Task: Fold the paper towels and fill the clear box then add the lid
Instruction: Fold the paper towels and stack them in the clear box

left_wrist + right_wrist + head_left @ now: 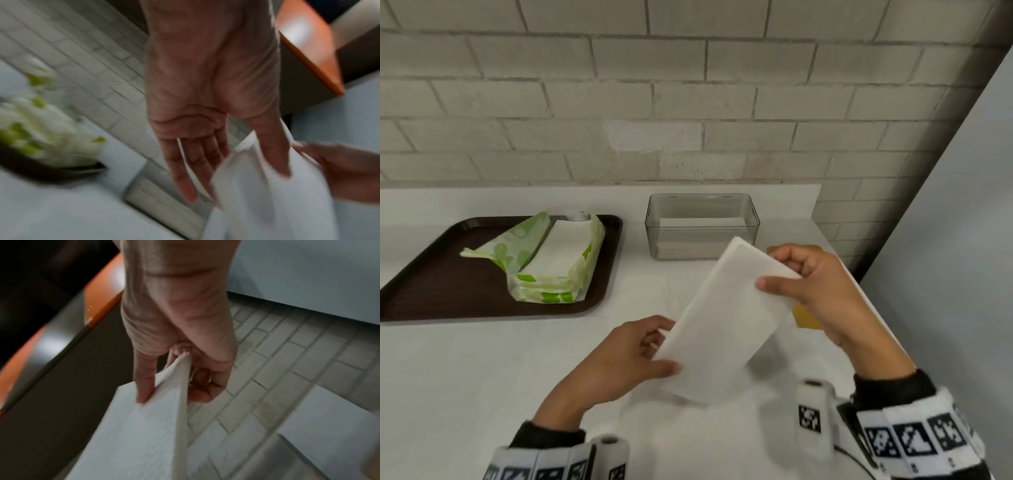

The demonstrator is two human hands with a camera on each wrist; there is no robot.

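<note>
A folded white paper towel (722, 315) hangs tilted in the air above the white table, held at both ends. My left hand (661, 353) pinches its lower left corner, thumb on top and fingers underneath. My right hand (780, 274) pinches the upper right edge between thumb and curled fingers; in the right wrist view the towel (133, 434) runs between that thumb and the fingers. The clear box (650, 219) stands beyond the towel by the wall, with folded towels lying in its bottom. A tan lid (806, 322) lies on the table under my right hand, mostly hidden.
A dark brown tray (431, 274) at the left holds an open green-and-white pack of paper towels (551, 260). A brick wall backs the table. The table's right edge runs close beside my right hand, with a grey panel (945, 240) past it.
</note>
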